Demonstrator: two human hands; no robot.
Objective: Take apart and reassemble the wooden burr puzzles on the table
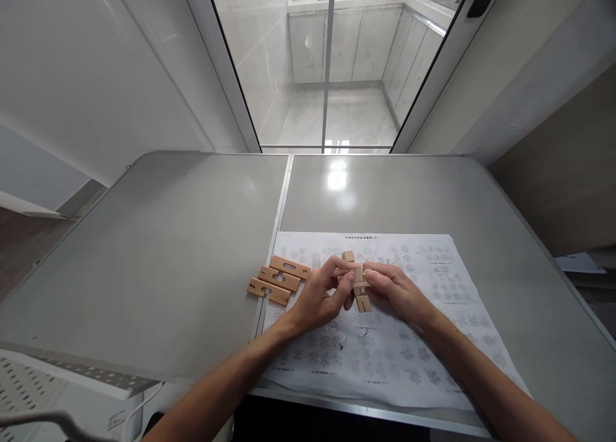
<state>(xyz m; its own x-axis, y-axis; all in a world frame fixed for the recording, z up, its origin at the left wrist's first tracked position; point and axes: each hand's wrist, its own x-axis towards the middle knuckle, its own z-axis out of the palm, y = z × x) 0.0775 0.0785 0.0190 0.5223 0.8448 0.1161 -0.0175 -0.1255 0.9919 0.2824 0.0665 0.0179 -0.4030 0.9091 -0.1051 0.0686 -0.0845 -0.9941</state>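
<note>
Both hands meet over a printed instruction sheet (433, 281) on the grey table (183, 249). My left hand (323, 296) and my right hand (395, 290) pinch a small assembly of notched wooden puzzle pieces (359, 283), held upright between the fingertips; one piece sticks out above and another below the fingers. Three more flat wooden pieces (279, 278), with notches and numbers on them, lie side by side just left of my left hand, at the sheet's left edge.
A seam (279, 217) splits the table top down the middle. A glass sliding door (332, 63) stands behind the table. A white perforated object (58, 391) sits low at the left. Two small metal bits (353, 339) lie on the sheet near my wrists.
</note>
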